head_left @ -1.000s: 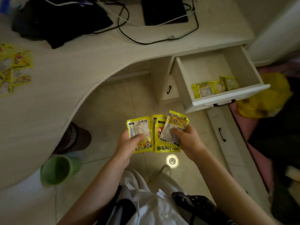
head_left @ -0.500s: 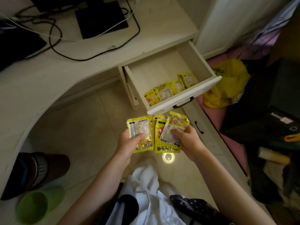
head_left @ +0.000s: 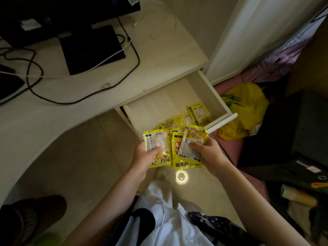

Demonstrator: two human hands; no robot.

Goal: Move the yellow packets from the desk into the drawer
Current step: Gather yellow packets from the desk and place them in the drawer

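My left hand point(head_left: 144, 155) grips one yellow packet point(head_left: 157, 143) by its lower half. My right hand point(head_left: 206, 153) grips a small fan of yellow packets point(head_left: 190, 148), thumb on the front one. Both bunches hover just in front of the open white drawer point(head_left: 222, 119), over its front rail. Several yellow packets point(head_left: 198, 113) lie inside the drawer near its front right corner, partly hidden behind the ones I hold. The cream desk point(head_left: 159, 68) runs above and to the left of the drawer.
A black monitor stand point(head_left: 92, 48) and black cables point(head_left: 33, 80) sit on the desk. A yellow plastic bag point(head_left: 243, 110) lies on the floor right of the drawer, dark bags point(head_left: 292, 135) further right. A brown shoe point(head_left: 33, 221) rests at the lower left.
The view has swung right and toward the drawer, which now lies directly behind the packets. My hands keep the same grip on the packets.
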